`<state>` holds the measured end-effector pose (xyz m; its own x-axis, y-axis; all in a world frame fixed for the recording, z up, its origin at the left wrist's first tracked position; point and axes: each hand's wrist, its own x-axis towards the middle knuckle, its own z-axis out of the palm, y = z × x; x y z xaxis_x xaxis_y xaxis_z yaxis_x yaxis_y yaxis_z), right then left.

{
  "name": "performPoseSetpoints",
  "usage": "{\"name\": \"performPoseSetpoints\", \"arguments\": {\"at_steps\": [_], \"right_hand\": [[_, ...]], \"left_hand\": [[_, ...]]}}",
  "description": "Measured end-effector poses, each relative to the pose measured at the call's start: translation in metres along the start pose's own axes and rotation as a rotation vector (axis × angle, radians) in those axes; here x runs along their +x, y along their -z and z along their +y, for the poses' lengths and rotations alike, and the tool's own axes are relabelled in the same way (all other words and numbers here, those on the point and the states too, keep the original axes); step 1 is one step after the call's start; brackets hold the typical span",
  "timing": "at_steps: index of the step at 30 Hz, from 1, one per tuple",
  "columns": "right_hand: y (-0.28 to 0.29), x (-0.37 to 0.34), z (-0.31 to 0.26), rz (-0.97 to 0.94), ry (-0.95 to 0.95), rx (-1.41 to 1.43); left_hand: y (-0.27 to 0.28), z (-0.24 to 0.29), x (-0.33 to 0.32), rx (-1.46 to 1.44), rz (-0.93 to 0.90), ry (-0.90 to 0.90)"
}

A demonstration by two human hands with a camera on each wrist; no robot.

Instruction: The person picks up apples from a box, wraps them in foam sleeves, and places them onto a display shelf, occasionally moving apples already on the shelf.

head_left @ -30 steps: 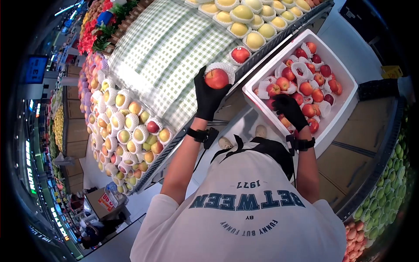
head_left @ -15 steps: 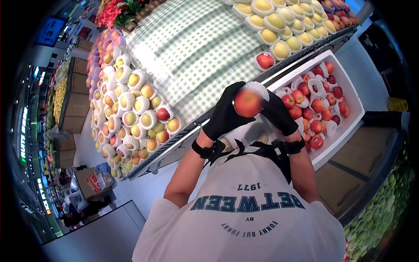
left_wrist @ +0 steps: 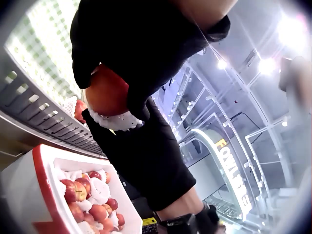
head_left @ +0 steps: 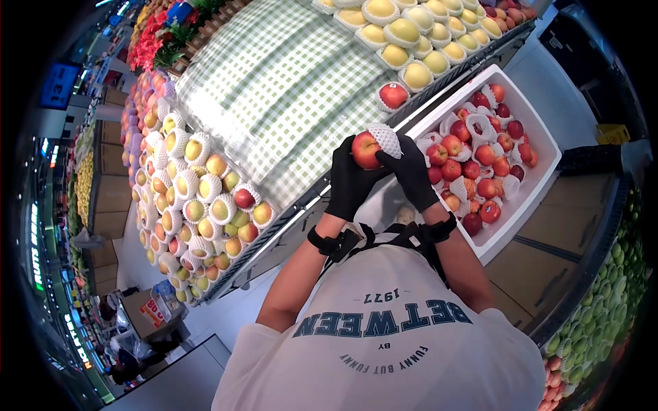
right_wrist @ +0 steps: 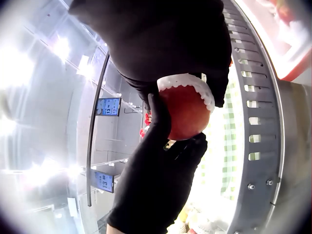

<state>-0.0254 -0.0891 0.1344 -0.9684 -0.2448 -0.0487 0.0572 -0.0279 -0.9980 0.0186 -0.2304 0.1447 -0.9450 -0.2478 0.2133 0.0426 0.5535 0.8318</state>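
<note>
In front of the body, my black-gloved left hand [head_left: 353, 183] grips a red apple [head_left: 366, 151] from its left and underside. A white foam net [head_left: 385, 139] covers the apple's right end, leaving the other end bare. My gloved right hand [head_left: 414, 177] holds that netted end, its thumb against the apple. In the right wrist view the net's scalloped edge [right_wrist: 187, 80] circles the apple close under the right fingers. The left wrist view shows both hands around the same apple [left_wrist: 108, 92].
A white foam box [head_left: 546, 133] of red apples and loose nets stands to the right. Ahead lies a green-checked cloth [head_left: 267, 75] on a display stand with a dark slatted edge [right_wrist: 256, 112]. One netted apple [head_left: 393, 96] sits there, beside netted yellow fruit [head_left: 418, 75]. More netted fruit [head_left: 195, 211] lies left.
My right hand has come from the apple box to the apple in my left hand and now grips its netted end. The apple has turned, with its net now toward the right.
</note>
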Motion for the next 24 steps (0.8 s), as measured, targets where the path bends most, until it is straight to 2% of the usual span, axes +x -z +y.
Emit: {"name": "performPoseSetpoints", "arguments": {"at_steps": [1, 2, 4, 5, 6, 7, 8, 9, 11, 12, 14, 15, 16, 19, 22, 23, 24], "right_hand": [[-0.001, 0.001, 0.002, 0.029, 0.038, -0.04], [0.003, 0.0, 0.002, 0.017, -0.001, -0.007], [0.01, 0.0, -0.016, -0.018, -0.08, 0.061], [0.01, -0.001, -0.018, -0.032, 0.016, 0.162], [0.017, 0.001, 0.006, -0.05, 0.31, -0.134], [0.019, 0.001, 0.005, -0.05, 0.232, -0.003], [0.021, 0.001, 0.004, -0.058, 0.076, 0.16], [0.023, 0.002, 0.001, -0.04, -0.08, 0.326], [0.025, 0.006, 0.01, 0.023, 0.23, -0.057], [0.027, 0.005, 0.011, 0.053, 0.3, -0.116], [0.032, 0.001, 0.014, 0.052, 0.236, 0.008], [0.033, -0.001, 0.014, 0.049, 0.225, 0.007], [0.036, -0.001, 0.014, 0.029, 0.248, -0.111], [0.048, -0.001, 0.015, -0.02, 0.437, -0.601], [0.043, -0.002, 0.008, 0.069, -0.124, 0.351], [0.045, -0.001, 0.009, 0.053, -0.104, 0.313], [0.049, -0.001, 0.009, 0.017, -0.064, 0.227]], "left_hand": [[0.001, 0.004, 0.003, 0.087, 0.024, -0.031], [0.002, 0.007, 0.004, 0.174, 0.047, -0.061], [0.003, 0.01, 0.004, 0.107, 0.045, -0.096], [0.004, 0.01, 0.005, 0.078, 0.051, -0.114], [0.003, 0.009, 0.006, 0.076, 0.027, -0.112], [0.002, 0.004, 0.006, 0.096, 0.037, -0.202], [0.002, 0.0, 0.006, 0.113, 0.044, -0.292], [0.003, 0.004, 0.005, 0.1, 0.038, -0.258], [0.003, 0.005, 0.005, 0.033, 0.001, -0.178], [0.002, 0.005, 0.005, -0.006, -0.024, -0.136], [0.003, 0.004, 0.008, -0.074, -0.088, -0.092], [0.005, 0.008, 0.009, -0.06, -0.115, -0.109], [0.007, 0.01, 0.01, -0.04, -0.135, -0.125], [0.009, -0.003, 0.019, -0.09, -0.245, 0.096], [0.012, -0.035, 0.028, -1.039, -0.463, 0.841], [0.006, -0.037, 0.024, -1.347, -0.366, 0.897], [0.012, -0.016, 0.023, -1.083, -0.365, 0.625]]}}
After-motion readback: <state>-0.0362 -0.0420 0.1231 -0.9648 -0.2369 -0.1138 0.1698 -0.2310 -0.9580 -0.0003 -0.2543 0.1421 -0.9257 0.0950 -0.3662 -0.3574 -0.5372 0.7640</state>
